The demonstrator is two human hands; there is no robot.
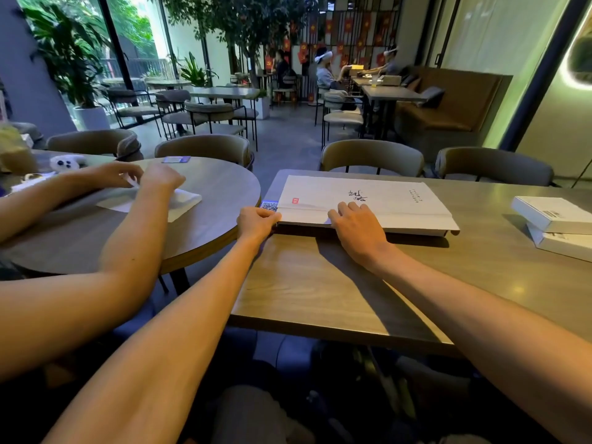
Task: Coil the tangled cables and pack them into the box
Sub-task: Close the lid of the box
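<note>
On the table (320,283), flat white box (384,200) lies closed, contents hidden; left hand (256,221) pinches its corner, right hand (355,225) rests relaxed fingers on top.

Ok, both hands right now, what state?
Left hand: grips the white box at its corner.
Right hand: open, resting flat on the box.

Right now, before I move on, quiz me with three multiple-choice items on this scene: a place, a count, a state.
1. The small white boxes lie: A at the right end of the rectangular table; B on the floor; C on a chair.
2. How many are stacked? A one; B two; C four.
3. The left hand: A grips the near-left corner of the flat white package; B hangs in the air; C holds a cable.
Answers: A, they sit at the right edge; B, one lies on another; A, fingers curl round that corner.
</note>
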